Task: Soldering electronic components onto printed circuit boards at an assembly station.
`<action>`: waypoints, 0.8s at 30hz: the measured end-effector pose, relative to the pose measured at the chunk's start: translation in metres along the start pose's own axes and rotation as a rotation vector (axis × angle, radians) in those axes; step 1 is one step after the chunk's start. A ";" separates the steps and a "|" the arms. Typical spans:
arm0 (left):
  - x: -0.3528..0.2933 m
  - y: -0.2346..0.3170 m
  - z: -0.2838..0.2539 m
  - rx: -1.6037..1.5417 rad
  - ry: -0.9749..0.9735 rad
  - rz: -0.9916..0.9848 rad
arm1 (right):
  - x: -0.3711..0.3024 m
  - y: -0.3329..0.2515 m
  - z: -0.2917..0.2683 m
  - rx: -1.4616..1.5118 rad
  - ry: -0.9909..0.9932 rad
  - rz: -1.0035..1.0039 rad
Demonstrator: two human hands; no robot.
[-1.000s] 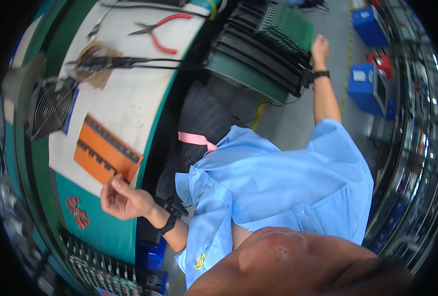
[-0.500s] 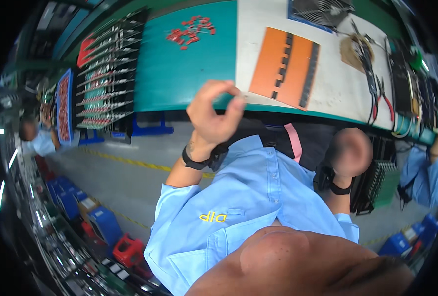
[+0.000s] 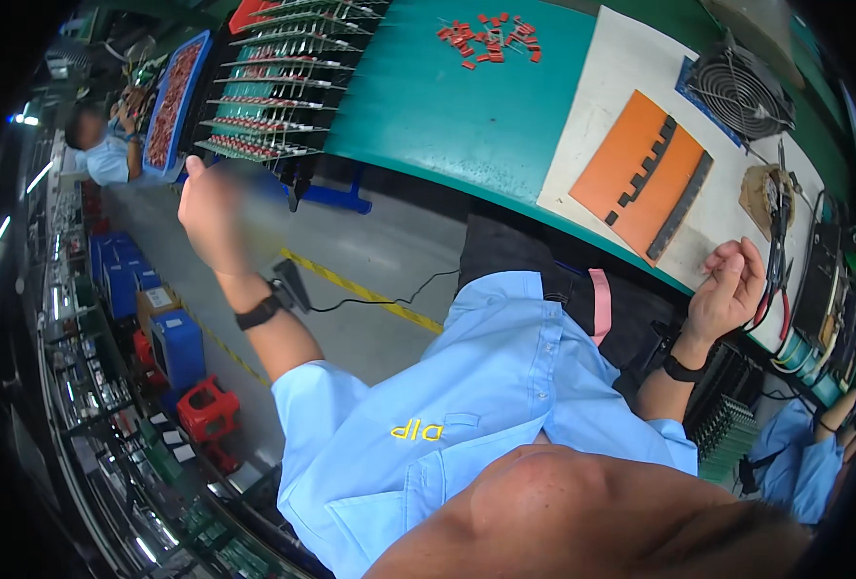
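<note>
My left hand (image 3: 214, 220) is off to the left, beside the near end of a rack of circuit boards (image 3: 273, 106). Its thumb points up, but its fingers are smeared, so their grip cannot be read. On the right, my right hand (image 3: 730, 294) hovers palm up by the bench's near edge, with loosely bent fingers and nothing visible in it. The closest things to it are red-handled pliers (image 3: 785, 304) and an orange board (image 3: 630, 174) with black strips. Several small red components (image 3: 490, 41) with wire leads lie in a pile on the green mat (image 3: 447, 116).
A blue tray (image 3: 199, 58) full of red parts stands left of the rack. A fan (image 3: 741, 87) sits at the back right, near a brown tape roll (image 3: 760, 198). Co-workers sit at far left (image 3: 109, 159) and far right (image 3: 799, 449). A yellow floor strip (image 3: 351, 288) runs below.
My left hand has swung left from the bench's front edge toward the board rack. My right hand has risen to the bench edge. The view has turned, shifting the bench right.
</note>
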State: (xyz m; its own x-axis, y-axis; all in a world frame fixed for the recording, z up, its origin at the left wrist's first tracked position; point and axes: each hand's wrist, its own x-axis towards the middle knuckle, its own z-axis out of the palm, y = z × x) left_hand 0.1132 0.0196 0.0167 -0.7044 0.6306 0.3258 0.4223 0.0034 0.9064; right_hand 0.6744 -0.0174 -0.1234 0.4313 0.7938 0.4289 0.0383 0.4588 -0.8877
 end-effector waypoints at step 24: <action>-0.008 0.010 -0.084 -0.212 -0.301 -0.239 | 0.010 -0.026 0.138 -1.128 -0.532 -0.322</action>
State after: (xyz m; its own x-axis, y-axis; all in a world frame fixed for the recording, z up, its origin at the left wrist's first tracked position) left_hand 0.0755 -0.0507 0.0453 -0.5567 0.8299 0.0361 0.1193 0.0369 0.9922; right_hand 0.5529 0.0333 -0.0728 -0.1404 0.8912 0.4314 0.9223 0.2761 -0.2704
